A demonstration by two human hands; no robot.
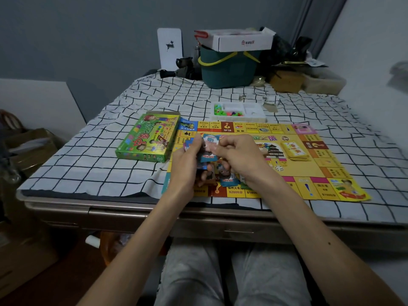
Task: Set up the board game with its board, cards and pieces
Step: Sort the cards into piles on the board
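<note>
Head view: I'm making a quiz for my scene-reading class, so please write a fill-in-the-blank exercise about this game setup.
The green game box lies to the ____ of the yellow board. The left hand and right hand hold notes; the top one reads ____. The yellow card stack rests on the ____.
Missing words: left; 100; board.

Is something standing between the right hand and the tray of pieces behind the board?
Nothing visible does. Only the far edge of the board lies between the right hand, holding the paper notes, and the tray. The yellow card stack and dice lie further right.
</note>
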